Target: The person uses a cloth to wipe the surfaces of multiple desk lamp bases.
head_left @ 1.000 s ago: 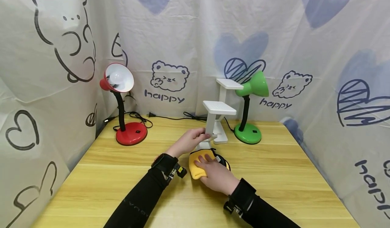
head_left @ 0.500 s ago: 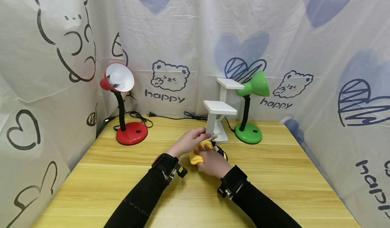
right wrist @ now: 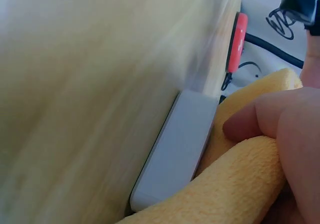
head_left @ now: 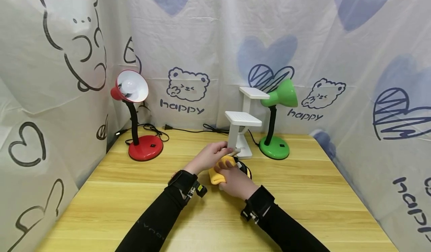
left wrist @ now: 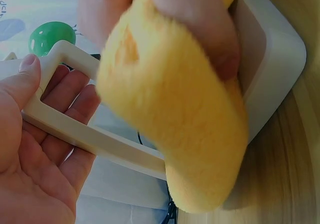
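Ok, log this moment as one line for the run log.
left hand: grips white lamp stem | right hand: presses yellow cloth on lamp base | red lamp, green lamp: untouched

My left hand [head_left: 208,156] is on the near lamp's [head_left: 237,132] stem, my right hand [head_left: 234,179] with the cloth [head_left: 215,177] on its base (another lamp [head_left: 249,121] right behind). Two more lamps [head_left: 134,117] flank them.

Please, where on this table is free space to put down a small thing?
Bare wood lies between the red lamp and the left hand, and along the table front edge. It is crowded around the near white lamp, yellow cloth and green lamp.
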